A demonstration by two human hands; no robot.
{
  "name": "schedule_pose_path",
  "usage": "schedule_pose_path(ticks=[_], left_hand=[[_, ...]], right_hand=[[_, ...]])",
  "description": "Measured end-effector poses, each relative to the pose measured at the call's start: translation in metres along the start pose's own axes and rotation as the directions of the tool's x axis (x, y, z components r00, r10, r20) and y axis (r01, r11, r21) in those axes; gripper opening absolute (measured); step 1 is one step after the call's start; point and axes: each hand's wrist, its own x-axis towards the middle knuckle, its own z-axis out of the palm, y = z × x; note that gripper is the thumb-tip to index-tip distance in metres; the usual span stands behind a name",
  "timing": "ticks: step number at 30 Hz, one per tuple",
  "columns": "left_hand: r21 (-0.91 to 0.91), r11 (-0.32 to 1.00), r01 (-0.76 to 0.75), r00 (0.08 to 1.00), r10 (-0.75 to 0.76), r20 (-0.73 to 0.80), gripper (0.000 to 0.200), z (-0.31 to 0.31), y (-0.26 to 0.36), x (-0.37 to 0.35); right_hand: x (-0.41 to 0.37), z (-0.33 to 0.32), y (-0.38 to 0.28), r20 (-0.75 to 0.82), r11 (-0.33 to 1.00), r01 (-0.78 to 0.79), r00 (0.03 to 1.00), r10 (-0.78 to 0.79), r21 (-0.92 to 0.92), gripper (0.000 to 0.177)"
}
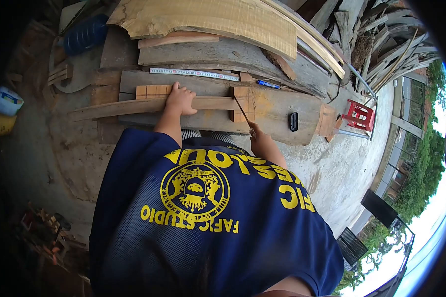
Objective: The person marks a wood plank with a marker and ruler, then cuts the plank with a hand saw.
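A long wooden strip [126, 108] lies across two short wooden blocks on a plank workbench [277, 111]. My left hand [182, 100] is clamped over the strip's middle, its fingertips at the edge of the left block [151, 92]. My right hand [263, 146] is closed around the handle of a handsaw [242, 109], whose blade shows nearly edge-on as a thin dark line. The blade stands at the strip's right end, over the right block [239, 116]. My palm hides most of the saw's handle.
Beyond the strip lie a white measuring ruler [193, 74], a blue marker [268, 84] and large boards [208, 22]. A small black oblong object [294, 122] rests on the bench to the right. Past the bench's right end stands a red plastic stool [359, 116].
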Motion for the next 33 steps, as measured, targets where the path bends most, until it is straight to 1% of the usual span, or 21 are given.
schedule_pose_path(ticks=[3, 5, 9, 11, 12, 13, 15, 16, 17, 19, 20, 22, 25, 26, 28, 29, 31, 33], left_hand=[[0.003, 1.0, -0.014, 1.0, 0.014, -0.02, 0.052, 0.003, 0.0, 0.0], [0.007, 1.0, -0.024, 0.999, 0.024, -0.038, 0.051, 0.002, -0.001, 0.001], [0.006, 1.0, -0.014, 1.0, 0.014, -0.004, 0.05, -0.001, 0.001, 0.002], [0.006, 1.0, -0.009, 1.0, 0.009, 0.013, 0.05, 0.001, 0.0, -0.001], [0.003, 1.0, -0.014, 1.0, 0.014, -0.012, 0.049, 0.003, -0.001, 0.0], [0.001, 1.0, -0.02, 0.999, 0.02, -0.037, 0.048, 0.004, -0.001, 0.0], [0.001, 1.0, -0.022, 0.999, 0.022, -0.038, 0.048, 0.005, -0.002, 0.0], [0.003, 1.0, -0.021, 0.999, 0.021, -0.045, 0.048, 0.005, -0.001, 0.0], [0.001, 1.0, -0.022, 0.999, 0.022, -0.045, 0.048, 0.006, 0.0, 0.0], [-0.012, 1.0, -0.02, 0.999, 0.02, -0.035, 0.048, 0.005, -0.001, 0.0], [-0.012, 1.0, -0.015, 0.999, 0.014, -0.039, 0.048, 0.003, -0.003, 0.001], [-0.01, 1.0, -0.014, 1.0, 0.014, -0.019, 0.049, 0.003, -0.001, 0.0], [-0.005, 1.0, -0.02, 0.999, 0.02, -0.029, 0.05, 0.004, -0.001, 0.0], [-0.001, 1.0, -0.029, 0.999, 0.029, -0.026, 0.05, 0.004, -0.001, 0.0], [-0.022, 0.999, -0.023, 0.999, 0.023, -0.025, 0.05, 0.002, -0.001, 0.0], [-0.018, 0.999, -0.028, 0.999, 0.027, -0.027, 0.05, 0.002, 0.0, 0.0], [-0.004, 1.0, -0.019, 1.0, 0.019, -0.006, 0.05, -0.001, 0.0, 0.0], [-0.001, 1.0, -0.012, 1.0, 0.012, -0.009, 0.051, 0.0, -0.001, 0.0]], right_hand=[[0.004, -0.002, 0.006, 0.019, 0.999, -0.035, 0.999, 0.036, -0.025, 0.048], [0.021, 0.003, 0.012, 0.006, 0.999, 0.052, 0.999, -0.052, 0.009, 0.047], [0.027, 0.011, 0.011, -0.025, 0.999, 0.048, 0.998, -0.049, -0.024, 0.045], [0.012, 0.009, 0.017, -0.029, 0.996, 0.084, 0.996, -0.083, 0.035, 0.044], [0.001, -0.001, 0.007, -0.024, 0.999, 0.032, 0.999, -0.032, 0.004, 0.043], [0.001, 0.0, 0.009, -0.018, 1.0, 0.029, 0.999, -0.029, 0.003, 0.043], [0.009, 0.001, 0.015, -0.033, 0.996, 0.06, 0.998, -0.058, 0.059, 0.042], [0.019, 0.003, 0.016, 0.013, 0.992, 0.016, 1.0, -0.018, 0.126, 0.042], [0.025, 0.01, 0.02, 0.013, 0.992, 0.014, 1.0, -0.016, 0.125, 0.042], [0.033, 0.016, 0.018, -0.067, 0.99, 0.113, 0.992, -0.108, 0.085, 0.042], [0.03, 0.013, 0.015, -0.067, 0.99, 0.119, 0.991, -0.114, 0.082, 0.042], [0.01, 0.009, 0.012, -0.033, 0.996, 0.086, 0.996, -0.085, 0.038, 0.043], [0.0, 0.005, 0.018, -0.029, 0.998, 0.06, 0.998, -0.06, 0.013, 0.044], [0.005, 0.008, 0.018, -0.032, 0.998, 0.053, 0.998, -0.053, 0.021, 0.044], [0.024, 0.012, 0.016, -0.004, 0.995, 0.032, 0.999, -0.032, 0.097, 0.044], [0.024, 0.015, 0.015, -0.009, 0.994, 0.031, 1.0, -0.03, 0.1, 0.044], [0.025, 0.019, 0.011, -0.047, 0.998, 0.056, 0.997, -0.054, 0.04, 0.042], [0.01, 0.018, 0.013, -0.042, 0.998, 0.057, 0.998, -0.055, 0.038, 0.041]])
